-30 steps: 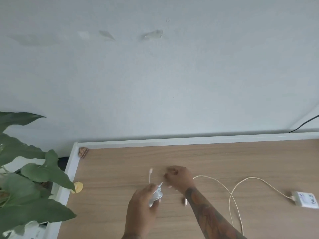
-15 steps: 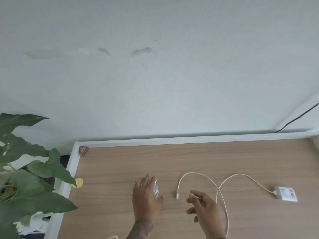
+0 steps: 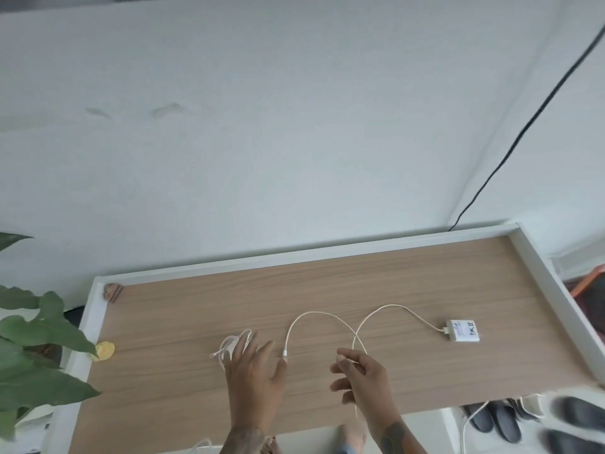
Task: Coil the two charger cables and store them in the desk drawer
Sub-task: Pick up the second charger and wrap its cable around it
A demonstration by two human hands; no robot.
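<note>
Wood-grain table (image 3: 327,290) with a white raised border stands against a pale wall; the head view looks down on it.

Nearest, at the lower right below the table edge, dark slippers (image 3: 497,421) lie on the floor, blurred. At the lower edge a pale cord end (image 3: 203,445) shows beside the left forearm.

On the near half of the table, the left hand (image 3: 253,375) lies flat with fingers spread and straight, its fingertips touching the coiled cable (image 3: 232,347), a small white bundle partly hidden under them. The right hand (image 3: 363,376) hovers just beside, thumb and forefinger pinching the loose cable (image 3: 357,339), the other fingers loosely curled.

That loose cable runs from the pinch in two arches across the table: one ends in a free plug lying just off the left thumb, the other reaches the white charger block (image 3: 463,330), which lies flat, well apart to the right.

At the left, green plant leaves (image 3: 39,339) overhang the border, with a yellow scrap (image 3: 105,350) on the table edge. A brown object (image 3: 113,291) sits in the far left corner; what it is cannot be told.

Farthest, a black wire (image 3: 523,126) runs down the wall behind the far right corner.
</note>
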